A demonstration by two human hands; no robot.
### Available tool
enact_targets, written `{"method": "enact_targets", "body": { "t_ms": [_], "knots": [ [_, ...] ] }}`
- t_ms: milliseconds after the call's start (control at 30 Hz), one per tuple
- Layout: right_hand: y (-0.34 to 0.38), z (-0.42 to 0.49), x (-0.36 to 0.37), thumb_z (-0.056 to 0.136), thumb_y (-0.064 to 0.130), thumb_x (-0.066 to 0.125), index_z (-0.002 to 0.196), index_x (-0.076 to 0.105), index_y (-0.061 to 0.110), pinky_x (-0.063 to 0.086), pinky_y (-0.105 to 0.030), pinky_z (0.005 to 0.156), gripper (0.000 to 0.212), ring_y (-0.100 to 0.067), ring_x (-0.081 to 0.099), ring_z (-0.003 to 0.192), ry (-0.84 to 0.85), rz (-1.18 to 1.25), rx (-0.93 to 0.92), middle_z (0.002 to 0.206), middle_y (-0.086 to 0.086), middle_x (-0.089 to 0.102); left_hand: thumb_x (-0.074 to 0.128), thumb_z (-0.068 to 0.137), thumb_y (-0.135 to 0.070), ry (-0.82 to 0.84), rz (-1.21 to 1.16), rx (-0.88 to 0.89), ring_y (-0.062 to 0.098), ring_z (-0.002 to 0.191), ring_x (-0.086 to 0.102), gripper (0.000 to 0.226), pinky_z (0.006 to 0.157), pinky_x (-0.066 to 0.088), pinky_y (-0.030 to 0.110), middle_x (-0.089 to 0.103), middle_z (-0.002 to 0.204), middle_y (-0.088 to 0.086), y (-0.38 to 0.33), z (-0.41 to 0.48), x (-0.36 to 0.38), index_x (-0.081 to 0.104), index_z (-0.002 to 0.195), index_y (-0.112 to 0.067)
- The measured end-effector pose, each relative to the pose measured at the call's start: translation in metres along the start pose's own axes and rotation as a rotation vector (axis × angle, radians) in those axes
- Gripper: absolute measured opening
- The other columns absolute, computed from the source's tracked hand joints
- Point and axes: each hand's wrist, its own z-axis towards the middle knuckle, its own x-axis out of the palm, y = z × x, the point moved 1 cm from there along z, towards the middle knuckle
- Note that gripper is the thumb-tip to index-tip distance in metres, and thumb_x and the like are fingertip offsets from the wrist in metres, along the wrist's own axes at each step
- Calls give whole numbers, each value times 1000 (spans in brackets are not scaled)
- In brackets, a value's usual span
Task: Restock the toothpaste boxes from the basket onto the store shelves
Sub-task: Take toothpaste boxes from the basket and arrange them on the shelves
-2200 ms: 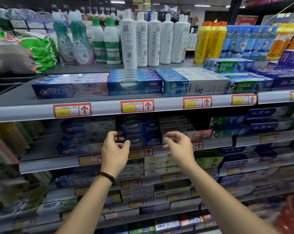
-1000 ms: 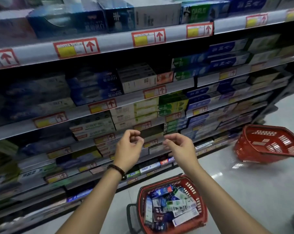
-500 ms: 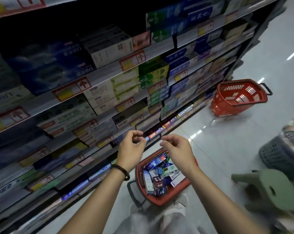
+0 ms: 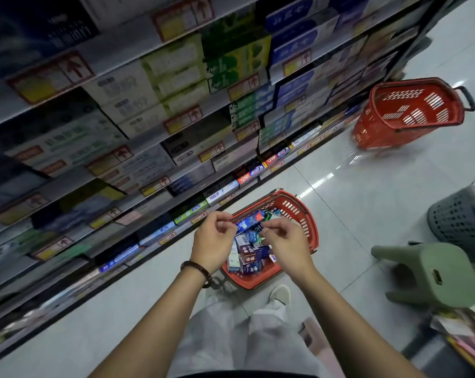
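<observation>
**Both hands over the basket of toothpaste boxes**

My left hand point(image 4: 214, 241) and my right hand point(image 4: 286, 241) hovered close together. Their fingers were loosely curled and held nothing. A dark bead bracelet point(image 4: 196, 268) sat on my left wrist.

Directly under the hands stood the red basket point(image 4: 309, 227) on the pale floor point(image 4: 367, 192), just in front of my feet. The toothpaste boxes point(image 4: 247, 255) lay in it in a loose pile, mostly blue and white. One long blue box point(image 4: 251, 221) lay on top, near the tips of my left fingers; I could not tell whether they touched it.

On my left rose the store shelves point(image 4: 127, 54), filled with rows of stocked cartons point(image 4: 173, 69) behind price tags point(image 4: 75, 68) with red arrows. Further along the aisle a second red basket point(image 4: 410, 113) stood near the foot of the shelves. On my right were a green plastic stool point(image 4: 435, 274) and a grey perforated bin point(image 4: 459, 222).
</observation>
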Motion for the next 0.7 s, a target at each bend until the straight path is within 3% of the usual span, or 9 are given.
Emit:
{"method": "enact_targets", "body": {
  "t_ms": [67, 167, 267, 367, 400, 533, 600, 700],
  "knots": [
    [-18, 7, 0, 96, 16, 71, 98, 77, 26, 62, -49, 76, 11, -25, 75, 80, 14, -21, 31, 83, -1, 77, 66, 98, -18, -5, -8, -28, -5, 81, 67, 12, 65, 48, 7, 72, 95, -6, 10, 3, 12, 66, 108, -25],
    [-46, 16, 3, 95, 17, 72, 97, 76, 27, 63, -51, 80, 11, -25, 75, 79, 35, -41, 80, 82, -2, 77, 66, 97, -20, 15, -13, -84, 15, 89, 72, 14, 78, 57, 27, 73, 95, -8, 32, 5, 29, 65, 106, -31],
    [-73, 25, 9, 95, 15, 72, 98, 76, 25, 62, -42, 78, 11, -22, 74, 78, 54, -67, 107, 80, -1, 77, 64, 91, -32, 21, 0, -132, 17, 86, 74, 13, 83, 62, 42, 75, 92, -9, 62, 10, 46, 66, 104, -35],
    [-99, 31, 14, 96, 14, 73, 99, 75, 22, 56, -20, 67, 9, -19, 74, 80, 62, -89, 146, 81, 0, 78, 67, 95, -19, 33, 14, -179, 19, 85, 74, 17, 82, 62, 41, 74, 93, -6, 87, 13, 60, 67, 108, -30],
    [-108, 33, 17, 96, 15, 73, 99, 75, 22, 55, -18, 65, 8, -16, 75, 80, 62, -106, 155, 81, 2, 78, 67, 96, -16, 41, 5, -199, 20, 86, 74, 17, 81, 62, 39, 73, 94, -4, 94, 15, 65, 66, 109, -27],
    [-149, 47, 35, 92, 24, 77, 98, 75, 26, 57, -29, 74, 6, -3, 71, 76, 76, -185, 184, 82, 12, 77, 66, 97, -12, 42, 42, -229, 13, 88, 69, 17, 80, 53, 25, 61, 96, -14, 129, 29, 89, 66, 113, -19],
    [-167, 53, 45, 91, 27, 77, 99, 75, 28, 60, -33, 78, 9, -3, 71, 79, 67, -187, 217, 84, 15, 77, 65, 98, -14, 51, 47, -243, 17, 94, 68, 16, 79, 52, 26, 61, 98, -17, 146, 37, 101, 65, 113, -19],
    [-193, 61, 60, 90, 27, 77, 98, 71, 30, 58, -31, 77, 10, -6, 71, 82, 41, -232, 255, 84, 17, 74, 64, 100, -17, 77, 43, -264, 18, 99, 70, 15, 77, 58, 28, 71, 104, -6, 173, 48, 123, 63, 114, -24]
  ]
}}
